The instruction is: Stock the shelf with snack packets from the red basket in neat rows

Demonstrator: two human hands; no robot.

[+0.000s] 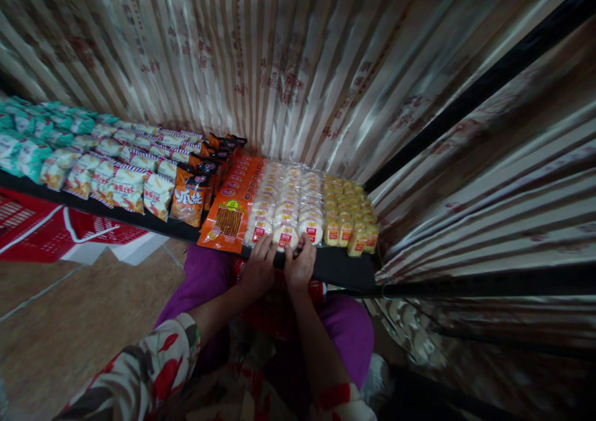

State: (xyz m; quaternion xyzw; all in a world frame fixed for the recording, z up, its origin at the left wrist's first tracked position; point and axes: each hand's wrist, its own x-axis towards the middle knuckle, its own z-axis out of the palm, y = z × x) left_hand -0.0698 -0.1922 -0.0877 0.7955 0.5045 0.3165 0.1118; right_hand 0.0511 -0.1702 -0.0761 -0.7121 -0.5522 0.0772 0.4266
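Two hands met at the tabletop's (pixel 344 266) front edge. Left of them lay an orange stick pack (pixel 226 222), its long axis running back from that edge. Left hand (pixel 257 269) and right hand (pixel 299 266), fingers curled, flanked the front cake pack (pixel 285 236), both equally near and touching it; whether they gripped it I could not tell. Yellow packs (pixel 349 222) crowded the right, leaving open room only toward the body.

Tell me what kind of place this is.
Probably a small snack shop or stall. A dark shelf carries neat rows of packaged snacks, a red basket sits lower left, and striped fabric hangs behind. The left hand and right hand touch the front row of white packets.
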